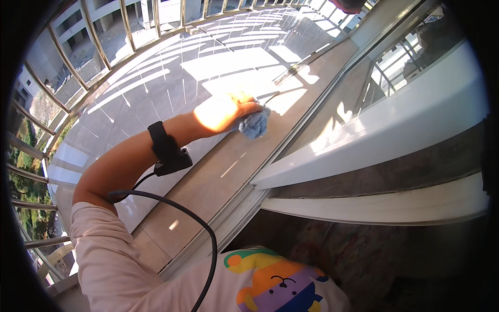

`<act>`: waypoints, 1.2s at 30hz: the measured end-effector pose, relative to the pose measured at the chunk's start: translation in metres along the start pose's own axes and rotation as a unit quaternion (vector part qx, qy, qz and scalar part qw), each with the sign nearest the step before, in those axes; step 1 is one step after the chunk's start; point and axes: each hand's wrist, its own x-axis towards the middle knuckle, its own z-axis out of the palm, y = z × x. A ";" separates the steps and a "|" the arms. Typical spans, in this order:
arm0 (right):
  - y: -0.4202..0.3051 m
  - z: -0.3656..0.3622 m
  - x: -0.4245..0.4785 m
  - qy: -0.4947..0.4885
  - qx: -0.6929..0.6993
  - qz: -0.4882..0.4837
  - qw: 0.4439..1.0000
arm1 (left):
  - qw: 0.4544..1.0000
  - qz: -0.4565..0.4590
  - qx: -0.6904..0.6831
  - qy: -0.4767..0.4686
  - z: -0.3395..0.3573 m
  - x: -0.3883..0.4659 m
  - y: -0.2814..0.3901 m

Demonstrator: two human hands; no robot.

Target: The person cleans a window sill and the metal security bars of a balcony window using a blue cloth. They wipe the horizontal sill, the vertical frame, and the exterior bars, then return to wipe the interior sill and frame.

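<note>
My left hand (228,111) is shut on a crumpled blue cloth (255,123), over the edge between the grey tiled balcony floor (175,93) and a beige tiled strip (218,167). Strong sunlight washes out the back of the hand. A black strap with a small device (171,156) is around the left forearm, and a black cable runs from it towards my shirt. My right hand is out of view. Beside the beige strip runs the metal track (300,128) of a sliding door.
Metal railing bars (126,27) curve around the balcony at the left and top. A white door frame (374,124) with glass stands at the right. Something red (347,4) shows at the top edge. A dark, unclear area lies at the lower right.
</note>
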 end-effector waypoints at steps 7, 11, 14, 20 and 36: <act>-0.071 0.012 0.036 -0.022 -0.282 -0.104 0.953 | 0.972 -0.006 -0.013 -0.236 0.031 -0.099 0.070; -0.075 0.014 0.049 -0.033 -0.300 -0.127 0.945 | 0.962 -0.036 -0.024 -0.270 0.040 -0.103 0.073; -0.039 0.003 0.056 -0.046 -0.314 -0.071 0.946 | 0.971 -0.016 -0.012 -0.236 0.057 -0.094 0.061; -0.031 0.011 0.050 -0.060 -0.275 -0.111 0.953 | 0.979 -0.036 0.019 -0.198 0.086 -0.054 0.041; 0.023 0.006 0.009 0.012 -0.346 -0.071 0.936 | 0.993 0.025 0.055 -0.101 0.157 0.075 -0.037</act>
